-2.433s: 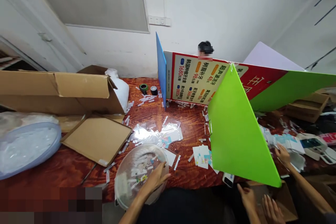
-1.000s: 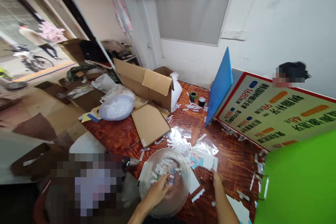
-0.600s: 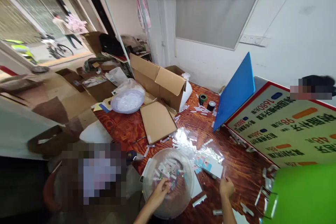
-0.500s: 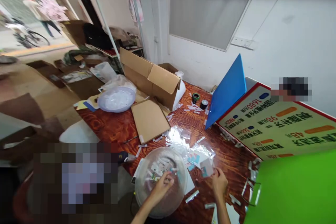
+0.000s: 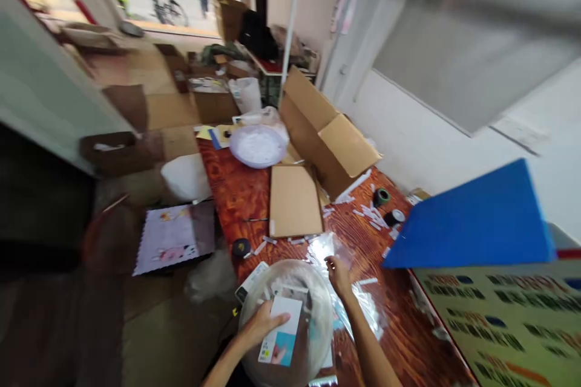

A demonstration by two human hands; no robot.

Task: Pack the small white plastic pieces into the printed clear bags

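Note:
My left hand (image 5: 262, 321) is closed on a white and blue printed card (image 5: 285, 329), its thumb lying across the front. The card is over a round, see-through plastic tub (image 5: 320, 338) with small pieces inside. Farther off and to the right, my right hand (image 5: 339, 275) has its fingers bent together at shiny clear plastic bags (image 5: 323, 248) on the table. Whether a bag is between those fingertips is hard to make out. Glare and blur hide part of the pile.
A flat cardboard box (image 5: 296, 202) lies on the wooden table (image 5: 247, 193), near a lilac basin (image 5: 258, 148) and a tall open carton (image 5: 318, 127). Tape rolls (image 5: 381, 196) and white strips lie to the right. A blue board (image 5: 476, 221) and a printed sign (image 5: 499, 314) stand at the right.
The view has swung left. My left hand now holds the printed card over the tub. My right hand has moved away from a card in a clear bag, forward to the shiny pile.

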